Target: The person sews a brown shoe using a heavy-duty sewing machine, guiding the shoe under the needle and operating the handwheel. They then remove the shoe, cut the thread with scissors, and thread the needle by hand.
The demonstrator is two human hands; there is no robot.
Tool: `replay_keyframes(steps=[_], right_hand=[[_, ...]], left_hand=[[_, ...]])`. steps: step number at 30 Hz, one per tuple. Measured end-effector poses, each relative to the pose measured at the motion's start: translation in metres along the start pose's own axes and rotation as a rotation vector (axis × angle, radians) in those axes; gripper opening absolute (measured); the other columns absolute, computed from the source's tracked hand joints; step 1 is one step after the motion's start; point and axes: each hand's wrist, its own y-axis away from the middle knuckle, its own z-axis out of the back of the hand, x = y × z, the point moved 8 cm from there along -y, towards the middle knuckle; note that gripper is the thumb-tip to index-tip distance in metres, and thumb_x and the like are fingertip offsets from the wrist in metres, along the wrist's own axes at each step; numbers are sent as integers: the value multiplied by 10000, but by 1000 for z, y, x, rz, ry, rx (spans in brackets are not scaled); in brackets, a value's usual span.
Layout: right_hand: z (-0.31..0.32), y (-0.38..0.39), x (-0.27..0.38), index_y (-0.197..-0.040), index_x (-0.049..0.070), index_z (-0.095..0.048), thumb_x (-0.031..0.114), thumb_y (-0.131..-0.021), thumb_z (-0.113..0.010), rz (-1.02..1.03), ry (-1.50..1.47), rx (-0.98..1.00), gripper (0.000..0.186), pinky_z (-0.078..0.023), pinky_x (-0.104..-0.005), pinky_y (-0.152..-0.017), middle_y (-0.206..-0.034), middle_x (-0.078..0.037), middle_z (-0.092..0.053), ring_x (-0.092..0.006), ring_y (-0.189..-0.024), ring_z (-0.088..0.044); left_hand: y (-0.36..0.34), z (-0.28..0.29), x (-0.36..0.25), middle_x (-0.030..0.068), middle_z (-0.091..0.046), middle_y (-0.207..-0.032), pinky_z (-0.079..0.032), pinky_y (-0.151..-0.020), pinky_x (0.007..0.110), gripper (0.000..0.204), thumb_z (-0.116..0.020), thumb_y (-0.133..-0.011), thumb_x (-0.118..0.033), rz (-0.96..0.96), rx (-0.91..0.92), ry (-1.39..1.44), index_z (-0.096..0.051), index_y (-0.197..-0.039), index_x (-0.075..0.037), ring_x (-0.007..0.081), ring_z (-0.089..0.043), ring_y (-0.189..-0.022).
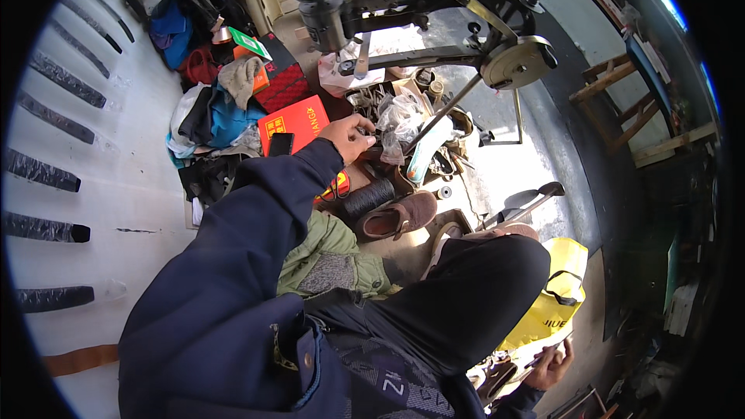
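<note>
Your right hand (552,365) sits low by your knee, fingers curled around a small item too hidden to name, beside the yellow bag (555,302). Farther out, your left hand (349,136) reaches the clutter, fingertips pinched at a clear plastic bag (400,120), which lies just right of them, under the sewing machine (434,23).

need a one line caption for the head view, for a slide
Left hand reaches into a cluttered tray of tools beneath a cobbler's stitching machine; right hand low beside a yellow bag.
</note>
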Motion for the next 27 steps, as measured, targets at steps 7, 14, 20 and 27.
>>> replay_keyframes(steps=[7,14,20,27], right_hand=[[-268,-98,289,-1426,-48,-571,21,-1047,-455,218,-568,763,403,-555,-257,-762,-1055,-122,-668,-140,-830,-655],[-459,-31,377,-1475,-28,-509,116,-975,-701,-15,-1065,1430,555,-532,-401,-882,-986,-35,-524,-199,-945,-599],[-509,-60,356,-1346,-57,-617,348,-1102,-547,148,-702,1084,478,-548,-320,-735,-911,-76,-646,-161,-741,-642],[-533,-74,354,-1246,-28,-648,269,-1100,-566,345,-724,931,341,-550,-334,-941,-1224,-124,-692,-198,-1010,-721]], left_hand=[[-4,81,-8,51,-698,-1156,-541,-696,353,422,-647,-1014,-240,90,-353,739,-498,-1398,-146,179,-708,-881],[-11,104,-31,71,-682,-1252,-538,-745,334,434,-571,-1031,-185,-69,-478,792,-485,-1455,-154,156,-689,-955],[-20,89,-17,76,-615,-1307,-516,-769,257,440,-493,-1047,-139,-62,-433,715,-467,-1484,-93,133,-668,-971],[-25,72,-24,90,-640,-1251,-499,-801,252,377,-496,-1019,-90,-156,-371,746,-508,-1388,-14,127,-634,-991]])
